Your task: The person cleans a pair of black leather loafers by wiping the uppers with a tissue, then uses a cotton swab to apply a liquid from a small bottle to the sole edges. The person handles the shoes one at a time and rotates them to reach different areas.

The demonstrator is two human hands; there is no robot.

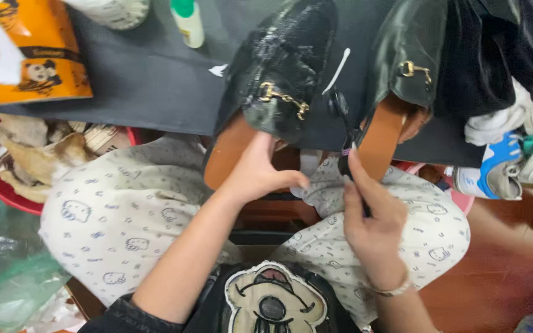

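My left hand [257, 172] is closed around the heel end of the left loafer [279, 80], thumb across the tan insole, at the centre of the frame. That loafer is black, glossy and crinkled like patent leather, with a gold metal bit across the vamp; its long axis runs from the heel at lower centre-left up to the toe at top centre, tilted slightly right. My right hand [371, 219] grips a thin black tool [342, 132], fingers pinched shut on its handle; the tool stands nearly upright, tip toward the top of the frame, in the gap between the two shoes. What kind of tool it is I cannot tell. The right loafer [408, 55] sits in the upper right, smoother and shinier, same gold bit, tan insole showing, toe toward the top edge. Both shoes rest on a dark cloth [149, 80] across the upper half. An orange box [26, 55] lies at upper left, a small green-capped bottle [187, 21] at top centre. White sneakers [525, 160] crowd the right edge.
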